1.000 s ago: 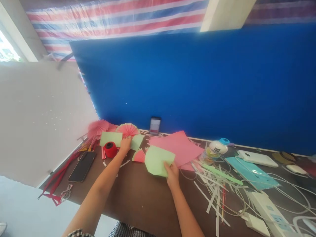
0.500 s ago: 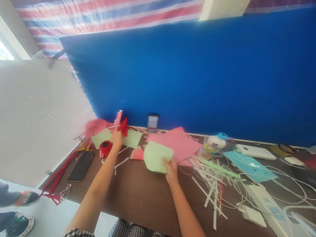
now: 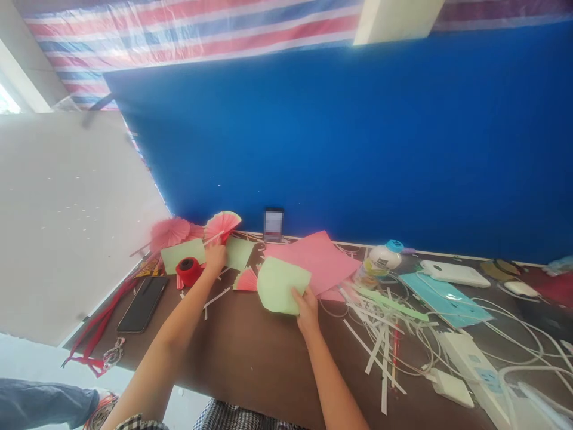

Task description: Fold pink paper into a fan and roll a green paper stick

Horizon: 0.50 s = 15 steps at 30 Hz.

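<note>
My left hand [image 3: 216,255] is at the back left of the table, its fingers closed at the lower end of a pleated pink paper fan [image 3: 222,224] with a pale green rim. My right hand [image 3: 307,307] grips the right edge of a pale green paper piece [image 3: 282,285] with rounded corners, thumb on top. Another small pink pleated fan [image 3: 246,279] lies just left of that piece, partly under it. Pink paper sheets [image 3: 329,263] lie behind it. Beside my left wrist sits a red round object with a black centre [image 3: 188,272].
A phone [image 3: 142,304] lies at left; another phone [image 3: 273,225] leans against the blue panel [image 3: 335,137]. Paper strips [image 3: 380,346], a white bottle with a blue cap [image 3: 385,257], cables and a power strip [image 3: 477,370] crowd the right. A person's leg [image 3: 49,403] shows lower left.
The fan in my left hand has turned and spread, its pink pleats now facing me. My right hand still holds the green paper. At lower left, the other person's legs have moved.
</note>
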Tool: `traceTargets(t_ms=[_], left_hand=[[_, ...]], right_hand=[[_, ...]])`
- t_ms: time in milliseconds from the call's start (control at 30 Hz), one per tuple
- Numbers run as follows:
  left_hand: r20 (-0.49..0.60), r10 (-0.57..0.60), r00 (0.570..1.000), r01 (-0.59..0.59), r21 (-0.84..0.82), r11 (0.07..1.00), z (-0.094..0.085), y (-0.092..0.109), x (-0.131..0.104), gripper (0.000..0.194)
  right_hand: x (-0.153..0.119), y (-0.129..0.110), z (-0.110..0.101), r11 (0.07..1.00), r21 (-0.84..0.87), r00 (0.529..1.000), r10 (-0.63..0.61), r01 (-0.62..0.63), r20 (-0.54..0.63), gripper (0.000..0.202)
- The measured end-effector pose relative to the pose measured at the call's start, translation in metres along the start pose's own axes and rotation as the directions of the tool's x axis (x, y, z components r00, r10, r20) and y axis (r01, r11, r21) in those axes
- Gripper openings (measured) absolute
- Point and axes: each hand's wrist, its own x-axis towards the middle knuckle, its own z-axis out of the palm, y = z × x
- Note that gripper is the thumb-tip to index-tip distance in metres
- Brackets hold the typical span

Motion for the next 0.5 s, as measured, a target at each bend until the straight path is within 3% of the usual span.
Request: traceTargets(t_ms=[167, 267, 367, 500], left_hand=[[-0.075, -0.049, 0.996, 0.044, -0.063, 0.997, -0.015, -0.012, 0.004, 0.028], [-0.229, -0.094, 0.969, 0.02, -0.304, 0.952, -0.026, -0.025, 0.01, 0.025], [-0.311, -0.161, 0.937, -0.032, -0.534, 0.845, -0.035, -0.04, 0.016, 0.023], [-0.33, -0.224, 0.917, -0.011, -0.583, 0.813, -0.041, -0.059, 0.018, 0.026]], right_hand=[[0.002, -0.001, -0.005, 0.999, 0.025, 0.999, -0.029, 0.03, -0.031, 0.028], [0.006, -0.006, -0.01, 0.997, 0.005, 0.991, -0.077, 0.078, -0.107, 0.032], [0.016, -0.011, -0.016, 0.985, -0.073, 0.969, -0.168, 0.157, -0.18, 0.041], [0.036, -0.02, -0.028, 0.925, -0.281, 0.915, -0.325, 0.255, -0.24, 0.051]])
